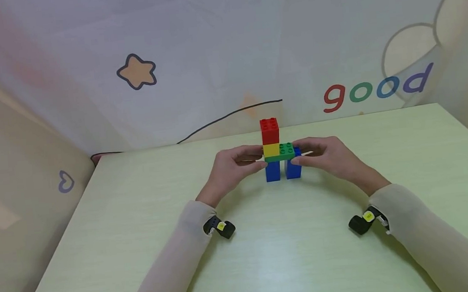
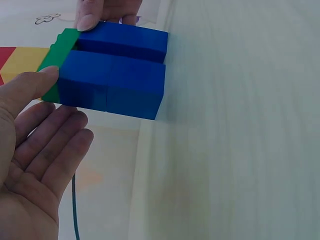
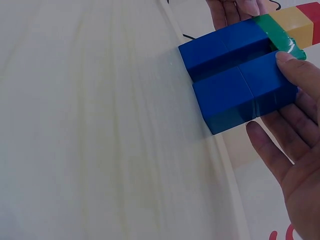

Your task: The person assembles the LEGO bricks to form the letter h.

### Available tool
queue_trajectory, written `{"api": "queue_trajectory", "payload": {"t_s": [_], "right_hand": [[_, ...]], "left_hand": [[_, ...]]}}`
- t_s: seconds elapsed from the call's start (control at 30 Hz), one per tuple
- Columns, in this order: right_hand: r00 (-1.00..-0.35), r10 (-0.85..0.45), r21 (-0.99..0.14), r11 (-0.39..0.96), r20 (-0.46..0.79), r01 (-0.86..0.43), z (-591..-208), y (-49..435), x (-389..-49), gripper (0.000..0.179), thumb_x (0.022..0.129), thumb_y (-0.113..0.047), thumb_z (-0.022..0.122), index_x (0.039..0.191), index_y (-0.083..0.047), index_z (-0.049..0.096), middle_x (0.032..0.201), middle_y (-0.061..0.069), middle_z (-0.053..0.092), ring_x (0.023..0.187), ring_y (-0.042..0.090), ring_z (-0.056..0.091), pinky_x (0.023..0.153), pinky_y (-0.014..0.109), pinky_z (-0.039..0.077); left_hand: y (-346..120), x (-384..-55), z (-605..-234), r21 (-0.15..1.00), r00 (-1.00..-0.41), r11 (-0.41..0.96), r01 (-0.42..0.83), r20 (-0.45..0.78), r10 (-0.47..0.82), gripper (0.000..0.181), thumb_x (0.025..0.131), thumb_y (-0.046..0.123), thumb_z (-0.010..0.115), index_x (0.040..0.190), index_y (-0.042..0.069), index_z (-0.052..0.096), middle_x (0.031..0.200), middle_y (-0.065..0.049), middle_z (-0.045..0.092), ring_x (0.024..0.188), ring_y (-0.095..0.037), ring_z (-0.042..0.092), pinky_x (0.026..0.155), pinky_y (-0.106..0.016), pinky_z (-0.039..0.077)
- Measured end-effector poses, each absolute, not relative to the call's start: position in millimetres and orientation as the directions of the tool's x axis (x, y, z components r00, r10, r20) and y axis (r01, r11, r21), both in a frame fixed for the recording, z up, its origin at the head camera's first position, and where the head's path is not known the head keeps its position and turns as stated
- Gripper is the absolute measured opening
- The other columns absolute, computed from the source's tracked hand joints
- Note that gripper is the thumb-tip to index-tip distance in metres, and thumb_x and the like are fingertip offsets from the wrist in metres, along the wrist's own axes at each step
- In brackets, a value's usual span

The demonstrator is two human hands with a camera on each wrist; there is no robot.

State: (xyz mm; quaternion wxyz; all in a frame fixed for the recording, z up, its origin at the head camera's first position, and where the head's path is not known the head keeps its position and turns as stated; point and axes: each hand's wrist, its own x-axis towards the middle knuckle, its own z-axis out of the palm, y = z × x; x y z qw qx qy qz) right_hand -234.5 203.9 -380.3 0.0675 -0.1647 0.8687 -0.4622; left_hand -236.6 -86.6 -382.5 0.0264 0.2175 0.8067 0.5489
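Note:
A small structure of toy building blocks stands upright at the table's far middle. Two blue block columns form its legs, with a green block across them. On the green block's left half sits a yellow block, topped by a red block. My left hand pinches the structure from the left, its thumb on the green block. From the other side my right hand pinches the right column's upper part, with the thumb on its blue block. Some fingertips are hidden behind the blocks.
The pale green table runs up to a printed cloth backdrop just behind the structure. Black wrist cameras sit on both sleeves, near the tabletop.

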Motion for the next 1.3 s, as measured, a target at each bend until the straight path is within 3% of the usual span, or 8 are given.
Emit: {"api": "queue_trajectory", "payload": {"t_s": [0.87,1.13,1.3], "right_hand": [[-0.921,-0.384,-0.833,0.487,0.065,-0.262,-376.4,203.0,-235.7,0.058,0.101,-0.031,0.077,0.15,-0.006,0.06,0.142,0.017,0.065,0.129,0.038,0.063,0.103,0.052,0.056],[-0.907,-0.41,-0.829,0.47,0.097,-0.302,-380.4,209.4,-237.7,0.048,0.102,-0.026,0.075,0.146,-0.01,0.064,0.14,0.012,0.067,0.128,0.032,0.065,0.1,0.031,0.057],[-0.901,-0.419,-0.825,0.464,0.117,-0.323,-382.6,209.9,-239.0,0.047,0.103,-0.026,0.074,0.146,-0.008,0.064,0.138,0.012,0.068,0.127,0.033,0.066,0.1,0.03,0.056]], "left_hand": [[-86.2,-234.6,-383.5,0.894,-0.9,0.292,0.34,0.22,0.376,0.035,0.099,0.012,0.079,0.133,0.008,0.073,0.122,-0.003,0.075,0.107,-0.015,0.074,0.095,-0.028,0.059],[-92.4,-236.4,-385.3,0.889,-0.912,0.322,0.325,0.205,0.356,0.036,0.099,0.013,0.079,0.134,0.008,0.073,0.123,-0.002,0.076,0.108,-0.016,0.074,0.095,-0.029,0.059],[-94.4,-237.4,-385.1,0.888,-0.911,0.322,0.329,0.208,0.357,0.036,0.099,0.014,0.078,0.135,0.009,0.073,0.123,-0.002,0.076,0.107,-0.015,0.074,0.095,-0.029,0.059]]}}
